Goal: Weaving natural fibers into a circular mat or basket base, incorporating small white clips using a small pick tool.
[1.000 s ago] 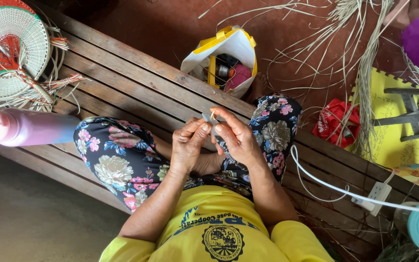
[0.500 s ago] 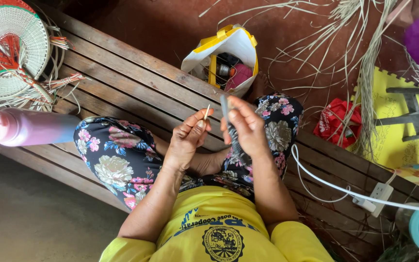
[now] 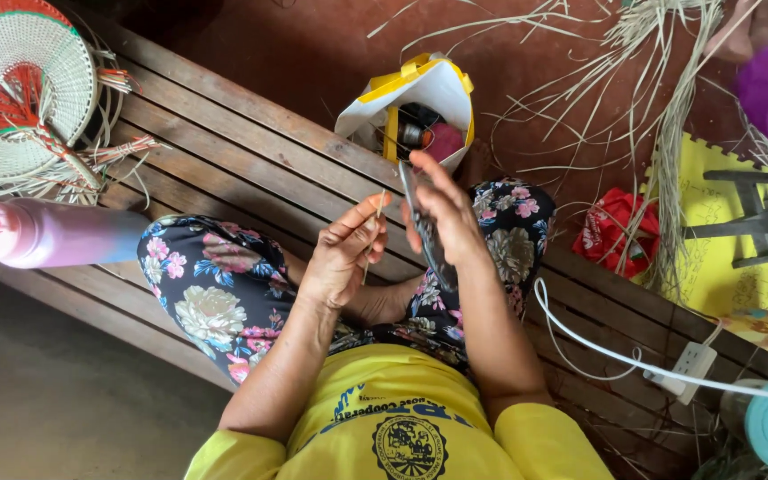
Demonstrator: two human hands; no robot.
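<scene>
Thin straw strip [image 3: 372, 233], perhaps a blade [image 3: 423, 227]

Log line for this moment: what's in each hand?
left hand: pinches thin straw strip | right hand: grips dark blade tool | seat: wooden bench | ahead: yellow-and-white bag

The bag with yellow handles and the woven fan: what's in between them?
In the head view, only bare wooden bench slats lie between the bag and the woven fan, plus loose straw ends beside the fan.
</scene>
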